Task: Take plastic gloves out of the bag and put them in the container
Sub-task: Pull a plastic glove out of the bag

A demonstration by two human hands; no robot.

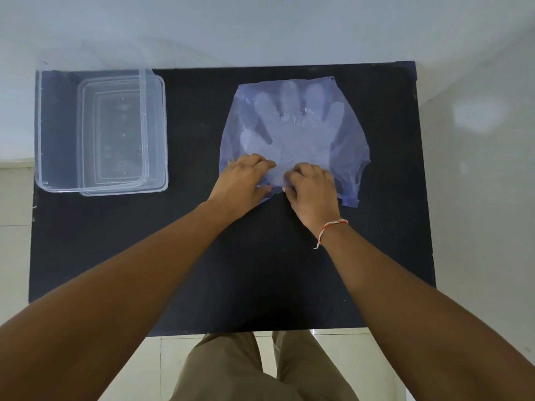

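Plastic gloves (292,131) lie flat inside the thin bluish bag (347,157), toward the table's (260,270) far right corner; the clear container (58,125) sits at the far left corner. The film could tear, or the stack could drag out crumpled, if tugged hard. The left hand (243,183) and right hand (311,192), fingers curled, pinch the bag's near edge, seemingly parting the opening.

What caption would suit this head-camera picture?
Both hands, left and right, grip the bag of gloves; container waits left.
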